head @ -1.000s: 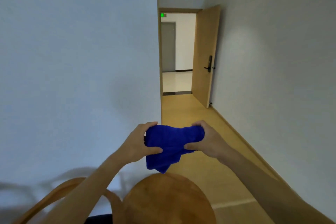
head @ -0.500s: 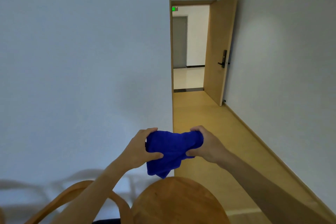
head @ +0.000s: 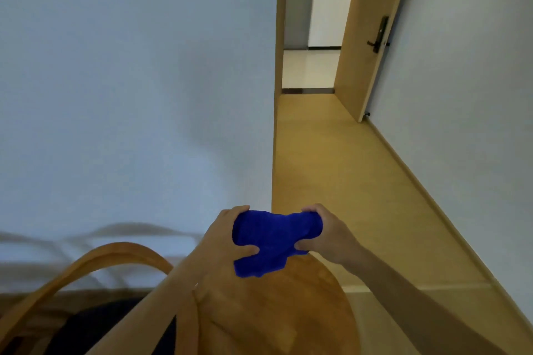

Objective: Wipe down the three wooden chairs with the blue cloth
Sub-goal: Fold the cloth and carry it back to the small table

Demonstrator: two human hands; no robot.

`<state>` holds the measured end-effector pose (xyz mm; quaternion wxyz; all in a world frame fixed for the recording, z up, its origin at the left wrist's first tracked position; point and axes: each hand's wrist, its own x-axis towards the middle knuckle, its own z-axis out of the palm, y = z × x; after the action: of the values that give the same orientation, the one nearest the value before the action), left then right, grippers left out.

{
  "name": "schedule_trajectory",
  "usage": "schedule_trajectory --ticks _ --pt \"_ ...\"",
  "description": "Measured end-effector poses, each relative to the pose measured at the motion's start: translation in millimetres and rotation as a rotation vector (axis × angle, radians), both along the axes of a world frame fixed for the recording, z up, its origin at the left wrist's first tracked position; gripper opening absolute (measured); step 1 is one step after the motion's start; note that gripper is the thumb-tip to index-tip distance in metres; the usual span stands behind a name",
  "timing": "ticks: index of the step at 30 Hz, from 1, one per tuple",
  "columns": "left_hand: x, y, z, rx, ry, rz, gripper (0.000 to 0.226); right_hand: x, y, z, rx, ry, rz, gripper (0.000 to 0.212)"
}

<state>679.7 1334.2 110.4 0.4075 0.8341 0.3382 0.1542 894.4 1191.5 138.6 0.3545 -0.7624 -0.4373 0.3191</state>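
Note:
I hold a bunched blue cloth (head: 274, 239) in both hands, just above a wooden chair. My left hand (head: 225, 235) grips its left end, thumb curled under it. My right hand (head: 326, 232) grips its right end. A loose corner of the cloth hangs down over the round wooden seat (head: 282, 314) of the chair. The chair's curved wooden backrest (head: 95, 259) arcs to the left of the seat, near the wall. Only this one chair is in view.
A white wall (head: 129, 95) stands close on the left. To the right a wood-floored corridor (head: 331, 167) runs to an open wooden door (head: 366, 37) with a black handle. Another white wall (head: 476, 95) bounds the right side.
The view has tilted down and shifted, so the chair seat and backrest fill more of the bottom. Both hands keep the same hold on the cloth, now lower and closer to the seat.

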Motion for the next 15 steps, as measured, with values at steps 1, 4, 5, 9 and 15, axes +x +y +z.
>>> schedule_trajectory --ticks 1,4,5,9,15 --pt "2.5 -0.8 -16.8 -0.025 0.013 0.015 0.093 4.2 2.9 -19.3 -0.025 0.017 -0.003 0.07" --pt "9.1 -6.2 -68.5 -0.096 0.088 0.071 0.094 12.0 8.1 -77.0 -0.118 0.061 0.016 0.072" --pt "10.3 -9.5 -87.5 -0.114 0.107 0.089 0.093 13.6 9.3 -98.2 -0.152 0.064 0.031 0.072" --pt "6.7 -29.3 -175.3 -0.216 0.155 0.182 0.093 7.8 7.0 -179.7 -0.256 0.073 0.041 0.071" --pt "-17.1 -68.9 -312.1 -0.366 0.267 0.315 0.09 -17.2 -21.4 -326.1 -0.401 0.193 0.012 0.073"
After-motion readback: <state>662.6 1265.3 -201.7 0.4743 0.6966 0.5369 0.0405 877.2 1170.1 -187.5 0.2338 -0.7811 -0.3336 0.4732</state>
